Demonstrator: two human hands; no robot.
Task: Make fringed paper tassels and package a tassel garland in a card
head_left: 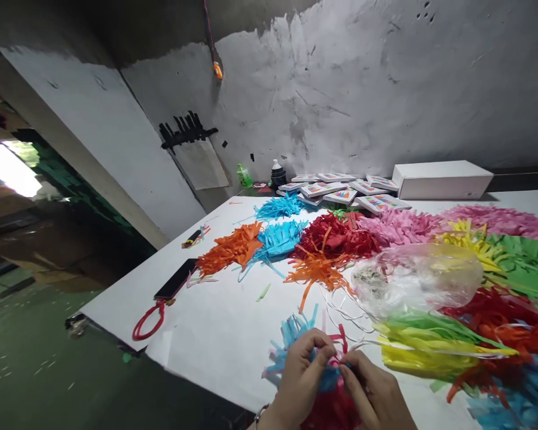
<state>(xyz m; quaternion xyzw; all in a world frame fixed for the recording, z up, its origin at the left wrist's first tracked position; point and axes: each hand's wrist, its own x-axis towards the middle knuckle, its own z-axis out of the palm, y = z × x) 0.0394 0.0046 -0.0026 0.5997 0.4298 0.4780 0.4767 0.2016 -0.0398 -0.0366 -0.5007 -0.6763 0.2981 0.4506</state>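
Observation:
My left hand and my right hand meet at the near edge of the white table. Thumbs and fingertips of both pinch a bunched tissue paper tassel. Its blue fringe spreads out behind my left hand, and its red strands hang down between my wrists. Pink and red bits show at the pinched middle; the exact grip there is partly hidden by my fingers. White string lies on the table just beyond my hands. Close on the right rests a yellow and green tassel bundle.
Piles of orange, blue, red and pink fringe cross the white table. A clear plastic bag lies among them. Behind are flat packs and a white box. A phone sits left.

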